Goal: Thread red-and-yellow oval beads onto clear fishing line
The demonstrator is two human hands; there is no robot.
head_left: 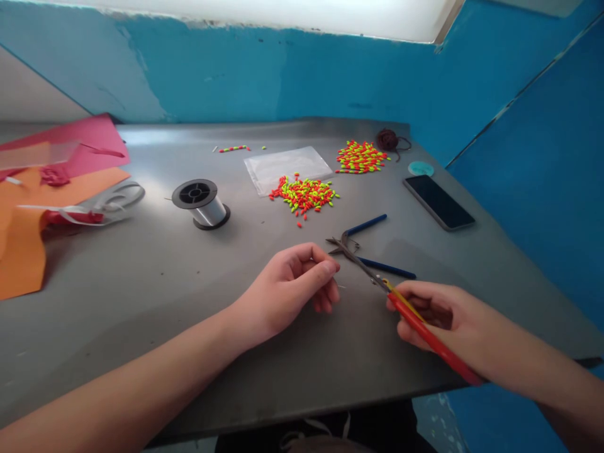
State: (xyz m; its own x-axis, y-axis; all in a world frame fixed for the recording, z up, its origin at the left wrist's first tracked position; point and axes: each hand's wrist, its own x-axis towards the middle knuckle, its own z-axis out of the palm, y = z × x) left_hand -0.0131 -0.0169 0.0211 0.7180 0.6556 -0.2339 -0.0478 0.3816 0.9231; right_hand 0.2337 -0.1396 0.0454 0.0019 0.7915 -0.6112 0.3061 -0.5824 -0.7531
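My right hand (438,314) is closed around pliers (413,314) with red and yellow handles and long, thin dark jaws. The jaws point up and left, over a second pair of pliers (377,261) with dark blue handles, spread apart on the table. My left hand (302,277) is pinched, thumb against forefinger, close to the jaw tips; what it holds, if anything, is too small to make out. Ahead of it lies a loose pile of red and yellow-green beads (306,196), partly against a clear plastic bag (287,165).
A spool of clear line (210,212) stands left of the beads. Farther back are another bead pile (361,157), a short bead row (233,149) and dark yarn (387,139). A phone (438,201) lies right; orange paper (23,239) and white cord (116,198) lie left.
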